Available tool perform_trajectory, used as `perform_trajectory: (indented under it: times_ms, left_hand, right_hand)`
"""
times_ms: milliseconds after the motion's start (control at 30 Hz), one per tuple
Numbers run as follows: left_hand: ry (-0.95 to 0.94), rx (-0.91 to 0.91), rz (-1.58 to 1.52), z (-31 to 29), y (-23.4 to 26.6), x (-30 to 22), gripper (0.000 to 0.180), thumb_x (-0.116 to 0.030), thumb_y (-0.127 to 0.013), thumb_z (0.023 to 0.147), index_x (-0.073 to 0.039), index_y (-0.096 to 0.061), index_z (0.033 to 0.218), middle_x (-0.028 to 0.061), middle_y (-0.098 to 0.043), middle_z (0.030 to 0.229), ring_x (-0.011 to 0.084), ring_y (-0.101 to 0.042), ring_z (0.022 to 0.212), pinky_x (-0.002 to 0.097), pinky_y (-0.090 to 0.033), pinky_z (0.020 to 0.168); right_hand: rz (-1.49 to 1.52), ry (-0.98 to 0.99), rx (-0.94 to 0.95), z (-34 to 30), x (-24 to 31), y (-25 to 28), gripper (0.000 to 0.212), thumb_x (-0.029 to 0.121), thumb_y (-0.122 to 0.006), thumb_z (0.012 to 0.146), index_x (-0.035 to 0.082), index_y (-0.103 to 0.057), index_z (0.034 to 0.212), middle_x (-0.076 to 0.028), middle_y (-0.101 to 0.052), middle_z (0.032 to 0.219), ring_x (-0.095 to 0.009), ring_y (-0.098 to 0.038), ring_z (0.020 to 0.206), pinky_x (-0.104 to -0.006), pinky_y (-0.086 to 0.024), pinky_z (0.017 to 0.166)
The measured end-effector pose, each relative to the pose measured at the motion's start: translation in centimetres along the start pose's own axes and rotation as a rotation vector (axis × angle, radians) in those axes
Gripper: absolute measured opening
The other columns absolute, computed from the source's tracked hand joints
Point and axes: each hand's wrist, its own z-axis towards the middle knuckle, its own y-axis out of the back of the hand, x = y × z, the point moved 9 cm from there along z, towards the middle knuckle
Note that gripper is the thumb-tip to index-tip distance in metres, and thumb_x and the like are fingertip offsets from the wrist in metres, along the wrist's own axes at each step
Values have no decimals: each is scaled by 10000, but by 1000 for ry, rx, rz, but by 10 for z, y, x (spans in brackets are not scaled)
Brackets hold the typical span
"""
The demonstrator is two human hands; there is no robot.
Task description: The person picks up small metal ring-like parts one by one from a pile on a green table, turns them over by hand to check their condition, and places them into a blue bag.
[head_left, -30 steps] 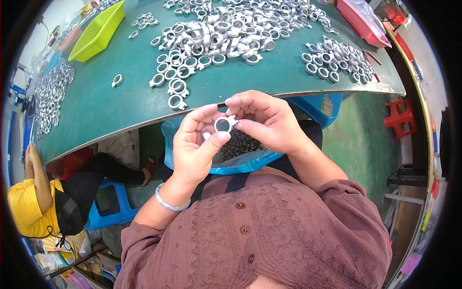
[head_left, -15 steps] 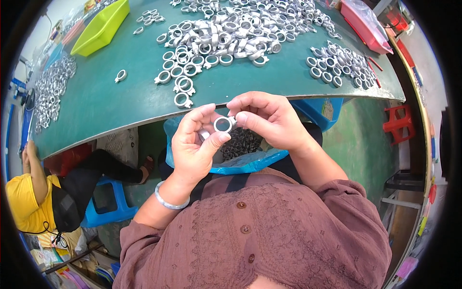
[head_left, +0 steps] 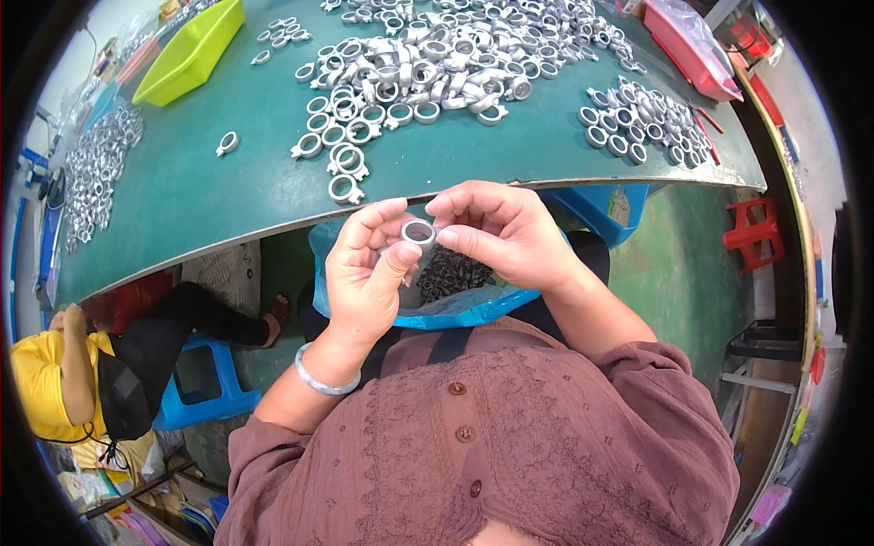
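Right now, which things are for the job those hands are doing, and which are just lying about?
Seems part of the job:
metal ring in the left hand, right hand at its edge
heap of similar rings on the green table
blue container with small dark pieces below the hands

Seems just lying about:
lime-green bin
pink bin
red stool

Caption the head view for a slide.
Bare left hand holds a silver metal ring, right hand alongside, above a blue plastic bag near a green-topped table.
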Motion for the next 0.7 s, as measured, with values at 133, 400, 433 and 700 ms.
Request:
perform_trajectory:
  times_ms: [133, 400, 433, 700]
  left_hand:
    - [22, 38, 69, -1, -2, 5, 323, -78, -618, 834, 10, -508, 1125, 58, -603, 938, 60, -528, 707, 181, -427, 589]
    - [53, 299, 684, -4, -13, 38, 328, -137, -650, 792, 13, -564, 1071, 134, -592, 1046, 234, -545, 996, 339, -418, 853]
    - [116, 312, 678, -5, -11, 41, 317, -101, -646, 808, 26, -552, 1082, 95, -598, 1062, 165, -529, 1016, 309, -394, 893]
    - [142, -40, 241, -5, 27, 23, 106, -88, -552, 880, 7, -562, 925, 17, -585, 798, 65, -546, 710, 197, -445, 652]
  right_hand:
    - [-159, 68, -38, 4, 9, 4, 165, 51, -614, 828, -16, -597, 978, -22, -611, 853, -55, -549, 762, -211, -465, 684]
    - [-959, 538, 41, 38, 44, -41, 218, 62, -663, 709, 47, -623, 922, -83, -552, 827, -248, -553, 761, -334, -453, 658]
    - [-1029, 590, 50, 42, 42, -49, 245, 82, -675, 689, 59, -624, 928, -80, -537, 819, -261, -539, 779, -351, -443, 676]
    - [-1180, 570, 129, 55, 31, -60, 207, 95, -680, 665, 73, -620, 862, -73, -516, 790, -255, -519, 775, -347, -417, 684]
